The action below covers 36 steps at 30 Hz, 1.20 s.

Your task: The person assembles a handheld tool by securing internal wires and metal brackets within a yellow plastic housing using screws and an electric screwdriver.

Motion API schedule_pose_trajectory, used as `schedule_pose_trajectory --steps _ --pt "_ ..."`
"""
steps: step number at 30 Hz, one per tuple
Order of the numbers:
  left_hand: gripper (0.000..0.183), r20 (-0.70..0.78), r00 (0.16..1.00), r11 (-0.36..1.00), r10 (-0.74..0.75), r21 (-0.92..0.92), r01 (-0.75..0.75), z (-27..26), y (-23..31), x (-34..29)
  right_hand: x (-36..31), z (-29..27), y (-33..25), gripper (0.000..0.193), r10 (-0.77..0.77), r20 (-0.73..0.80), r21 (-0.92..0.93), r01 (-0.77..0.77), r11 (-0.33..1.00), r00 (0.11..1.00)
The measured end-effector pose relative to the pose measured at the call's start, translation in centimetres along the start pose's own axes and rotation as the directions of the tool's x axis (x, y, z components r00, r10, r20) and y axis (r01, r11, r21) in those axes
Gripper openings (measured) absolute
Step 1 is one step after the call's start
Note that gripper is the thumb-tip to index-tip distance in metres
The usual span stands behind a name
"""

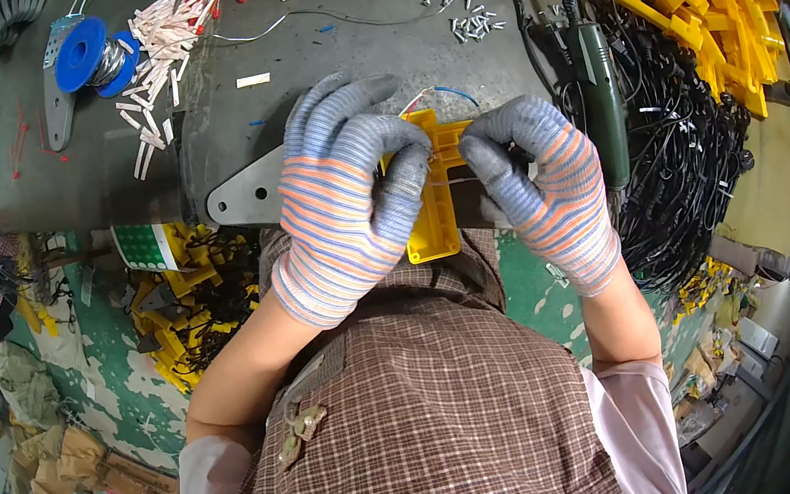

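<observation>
Fingers (406, 180) of both gloved hands curled tight on yellow plastic housing (434, 201) at counter (338, 53) edge (wires on top); green rotary tool (601, 97) right of housing, blue spool (80, 54) far left.

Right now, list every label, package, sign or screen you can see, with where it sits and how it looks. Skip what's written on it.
Label sheet: under the bench edge, left of the left hand; white sheet with rows of small green squares, curling.
Brown paper wrappings: on the floor at lower left; crumpled, tan, too blurred to tell more.
No signs or screens show.
</observation>
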<state>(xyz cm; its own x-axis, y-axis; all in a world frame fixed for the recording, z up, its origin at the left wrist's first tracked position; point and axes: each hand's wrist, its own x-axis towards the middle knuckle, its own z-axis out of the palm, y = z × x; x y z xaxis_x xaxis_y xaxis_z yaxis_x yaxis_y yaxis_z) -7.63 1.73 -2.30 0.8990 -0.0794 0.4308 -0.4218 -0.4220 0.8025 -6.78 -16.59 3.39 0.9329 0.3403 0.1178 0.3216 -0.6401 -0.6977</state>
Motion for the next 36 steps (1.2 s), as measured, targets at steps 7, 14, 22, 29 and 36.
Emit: schedule_pose_trajectory --steps 7,14,22,29,36 --pt "0.020 0.139 0.989 0.991 0.049 0.114 -0.065 -0.8 0.6 0.4 0.1 0.0 -0.3 0.012 0.013 0.055 -0.033 -0.011 0.999 0.998" --pt "0.018 0.110 0.993 0.990 0.040 0.128 -0.054 -0.2 -0.1 -0.1 -0.1 0.1 -0.3 0.012 0.041 0.061 0.062 -0.045 0.997 0.997" --pt "0.018 0.197 0.979 0.996 -0.053 0.076 0.039 -0.9 0.0 0.2 -0.7 -1.0 -0.8 0.019 -0.056 0.236 -0.413 0.152 0.898 0.970" --pt "0.016 0.308 0.951 0.974 -0.028 0.221 -0.043 -1.0 0.8 0.4 -1.6 -0.8 0.4 0.013 -0.091 0.186 -0.270 0.140 0.952 0.978" --pt "0.019 0.272 0.962 0.977 0.011 0.203 -0.069 -0.9 0.4 0.2 -1.3 -0.1 0.5 0.014 -0.052 0.120 -0.103 0.064 0.993 0.991"
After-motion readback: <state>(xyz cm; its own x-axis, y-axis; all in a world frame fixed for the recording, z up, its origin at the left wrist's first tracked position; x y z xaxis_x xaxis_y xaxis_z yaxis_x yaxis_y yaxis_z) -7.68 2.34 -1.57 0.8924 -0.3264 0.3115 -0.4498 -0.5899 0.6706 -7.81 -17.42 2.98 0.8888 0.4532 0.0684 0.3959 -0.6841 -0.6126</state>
